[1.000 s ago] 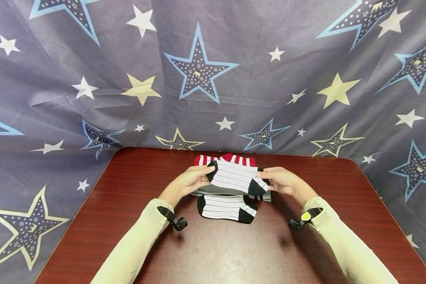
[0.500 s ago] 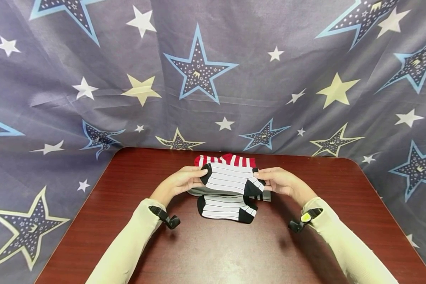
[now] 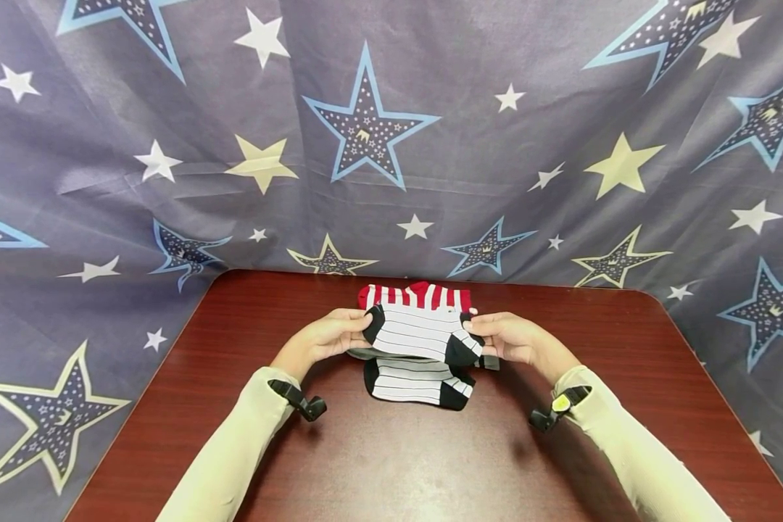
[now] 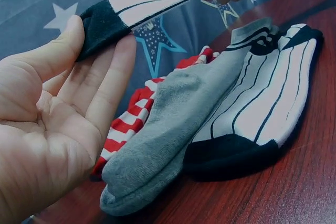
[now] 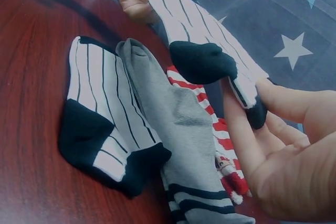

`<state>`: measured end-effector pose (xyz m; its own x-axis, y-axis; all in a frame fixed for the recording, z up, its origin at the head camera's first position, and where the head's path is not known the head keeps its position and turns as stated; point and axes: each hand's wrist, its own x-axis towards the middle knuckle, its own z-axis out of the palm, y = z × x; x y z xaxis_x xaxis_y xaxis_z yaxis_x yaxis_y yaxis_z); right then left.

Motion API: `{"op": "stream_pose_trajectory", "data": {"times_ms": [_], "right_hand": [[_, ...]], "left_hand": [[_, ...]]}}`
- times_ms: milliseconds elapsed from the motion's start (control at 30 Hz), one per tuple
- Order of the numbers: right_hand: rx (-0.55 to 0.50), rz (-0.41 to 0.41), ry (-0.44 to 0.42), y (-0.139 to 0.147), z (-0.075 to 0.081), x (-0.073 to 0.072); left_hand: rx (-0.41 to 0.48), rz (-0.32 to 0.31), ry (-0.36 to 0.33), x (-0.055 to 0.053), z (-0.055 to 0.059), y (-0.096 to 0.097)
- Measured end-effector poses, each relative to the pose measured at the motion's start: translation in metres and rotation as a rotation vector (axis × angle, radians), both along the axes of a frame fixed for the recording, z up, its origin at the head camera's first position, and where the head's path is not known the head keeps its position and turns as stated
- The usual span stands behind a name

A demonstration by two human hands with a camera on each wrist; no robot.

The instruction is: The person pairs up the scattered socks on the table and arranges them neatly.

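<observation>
A white sock with thin black stripes and black toe and heel [image 3: 414,330] is stretched flat in the air between both hands. My left hand [image 3: 329,336] pinches its black toe between thumb and fingers, and my right hand [image 3: 510,336] pinches the cuff end. Below it on the table lies a matching striped sock [image 3: 407,383], toe to the left. In the left wrist view, grey socks [image 4: 168,124] with dark cuff bands lie between that sock and the red-and-white striped socks [image 4: 131,116]; in the head view the held sock mostly covers the grey ones.
The dark red wooden table [image 3: 581,435] extends around the socks on all sides. Behind its far edge hangs a grey curtain [image 3: 470,159] printed with stars. Each wrist wears a black strap with a small camera [image 3: 308,407].
Both hands have carried the held sock slightly left and toward the near side, the left hand shifting more. The socks on the table have stayed put.
</observation>
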<state>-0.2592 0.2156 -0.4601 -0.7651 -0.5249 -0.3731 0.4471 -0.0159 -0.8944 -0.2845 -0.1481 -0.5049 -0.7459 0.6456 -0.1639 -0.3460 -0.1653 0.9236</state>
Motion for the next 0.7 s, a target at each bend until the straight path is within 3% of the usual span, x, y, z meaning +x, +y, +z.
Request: {"op": "stream_pose_trajectory", "data": {"times_ms": [100,400,700], "right_hand": [[-0.007,0.021,0.011,0.0,-0.001,0.001],[-0.043,0.041,-0.087,-0.003,-0.003,-0.001],[-0.038,0.051,-0.097,-0.004,-0.001,0.0]], "left_hand": [[-0.002,-0.016,0.015,0.0,-0.001,-0.003],[0.028,-0.087,0.025,0.004,0.003,-0.011],[-0.011,-0.081,0.009,0.006,0.009,-0.015]]}}
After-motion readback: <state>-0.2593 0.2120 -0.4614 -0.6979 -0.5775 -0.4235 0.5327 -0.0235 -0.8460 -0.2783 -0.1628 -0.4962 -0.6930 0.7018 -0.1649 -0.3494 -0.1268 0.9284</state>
